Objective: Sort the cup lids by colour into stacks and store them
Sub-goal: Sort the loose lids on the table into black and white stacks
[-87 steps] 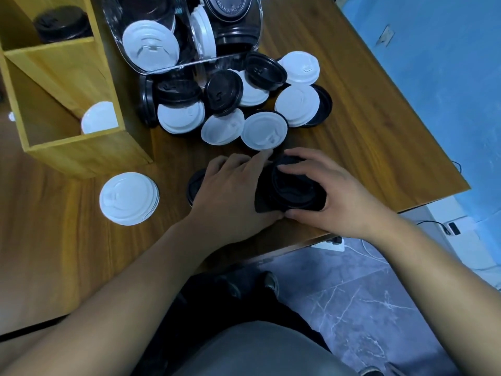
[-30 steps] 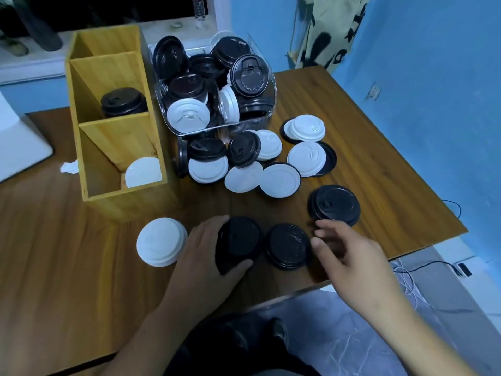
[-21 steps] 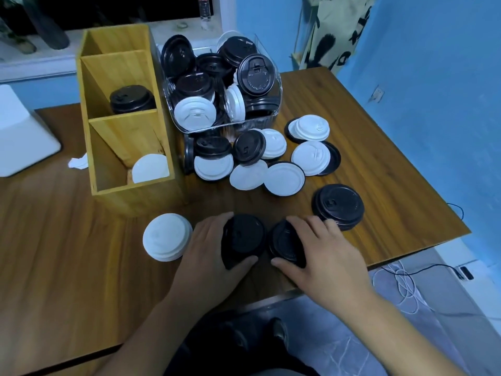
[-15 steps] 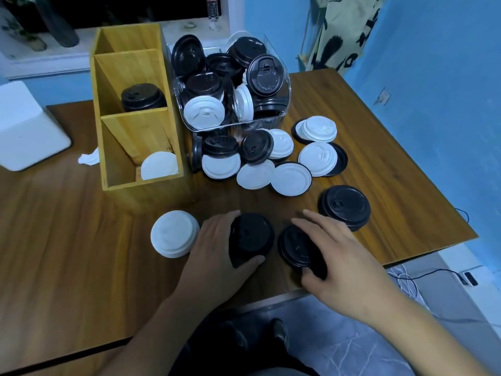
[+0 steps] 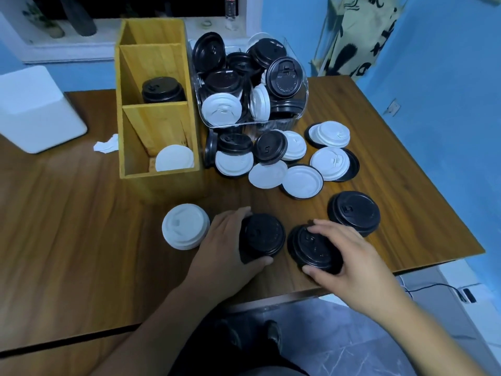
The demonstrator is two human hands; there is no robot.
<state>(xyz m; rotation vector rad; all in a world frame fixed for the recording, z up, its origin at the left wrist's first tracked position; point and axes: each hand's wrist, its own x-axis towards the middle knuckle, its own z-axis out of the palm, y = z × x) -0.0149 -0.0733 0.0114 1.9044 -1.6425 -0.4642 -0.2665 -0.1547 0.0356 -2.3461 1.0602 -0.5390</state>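
head | left hand (image 5: pixel 225 251) curled round black lid stack (image 5: pixel 261 234), thumb at its near edge | right hand (image 5: pixel 349 256) grips second black lid stack (image 5: pixel 311 246) just beside it, thumb near, fingers far | both stacks on wooden table (image 5: pixel 81 213) by its front edge, domes up | embossed lid lettering too small to read | white lid stack (image 5: pixel 185 226) left of the left hand

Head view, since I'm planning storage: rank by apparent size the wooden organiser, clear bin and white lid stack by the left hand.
1. wooden organiser
2. clear bin, farther back, so less certain
3. white lid stack, smallest despite being nearest
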